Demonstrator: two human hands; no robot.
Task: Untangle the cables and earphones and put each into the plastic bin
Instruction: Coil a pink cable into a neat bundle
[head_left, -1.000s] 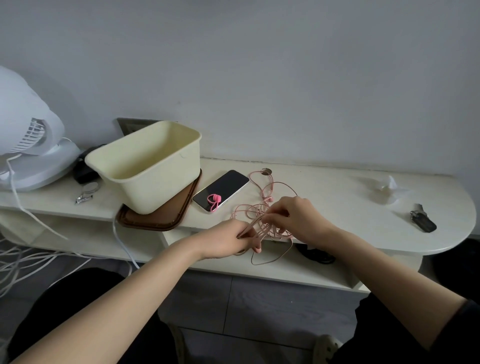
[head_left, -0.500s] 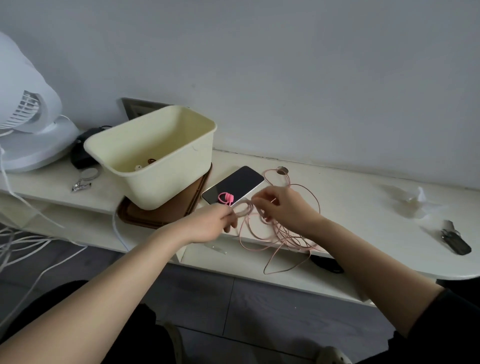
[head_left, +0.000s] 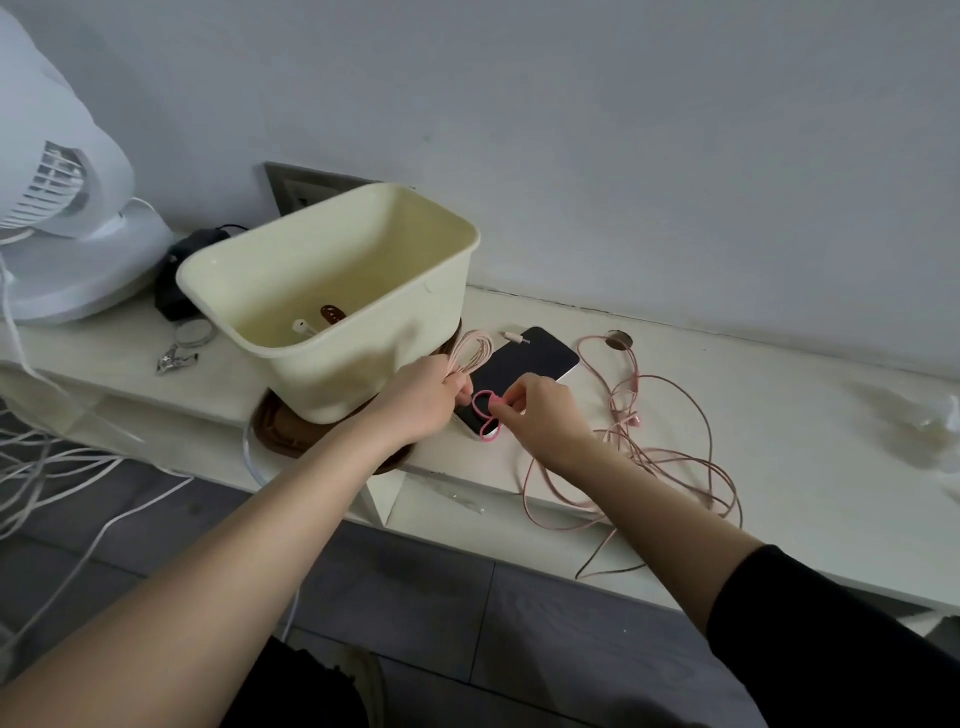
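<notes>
A cream plastic bin (head_left: 332, 291) stands on a brown tray at the shelf's left; a white plug and a brown strap lie inside it. My left hand (head_left: 421, 400) grips a folded bundle of pale pink cable (head_left: 470, 351) beside the bin's right wall. My right hand (head_left: 540, 421) pinches a bright pink cable tie (head_left: 485, 410) over the near end of a phone (head_left: 524, 366). Loose pink earphone cable (head_left: 670, 457) sprawls on the shelf to the right, some loops hanging over the front edge.
A white fan (head_left: 62, 208) stands at the far left with white cords trailing to the floor. A black adapter (head_left: 179, 275), a ring and a metal clip (head_left: 174, 358) lie left of the bin. Crumpled clear plastic (head_left: 919, 421) sits at the far right.
The view moved closer and left. My left hand gathered a cable bundle and carried it up beside the bin. My right hand left the tangle and took hold of the pink tie on the phone.
</notes>
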